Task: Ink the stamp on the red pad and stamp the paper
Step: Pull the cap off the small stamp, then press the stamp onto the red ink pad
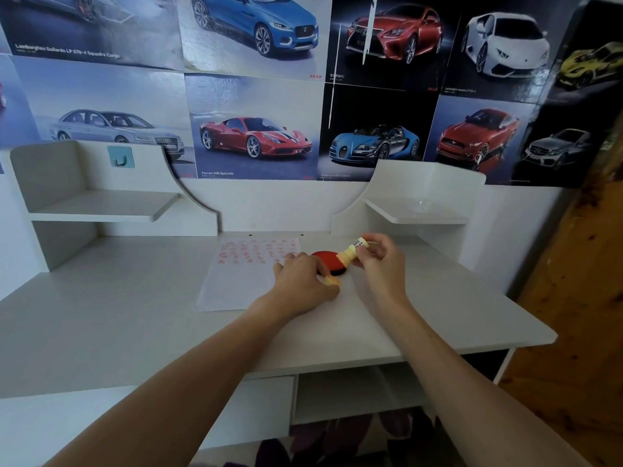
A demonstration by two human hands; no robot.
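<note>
A round red ink pad (pixel 325 258) in a black case lies on the white desk (pixel 135 318), just right of a white sheet of paper (pixel 241 284) that carries several rows of red stamp marks. My right hand (pixel 379 261) grips a pale yellow stamp (pixel 352 254), tilted, with its lower end at the pad's right edge. My left hand (pixel 303 276) rests on the pad's near-left side, and a small yellow-orange piece (pixel 332 281) shows under its fingers; I cannot tell what that piece is.
Low white shelves stand at the back left (pixel 101 205) and back right (pixel 418 210); a clear dish (pixel 419 204) sits on the right one. Car posters cover the wall behind. The desk's front edge runs across the lower view, with a wooden floor to the right.
</note>
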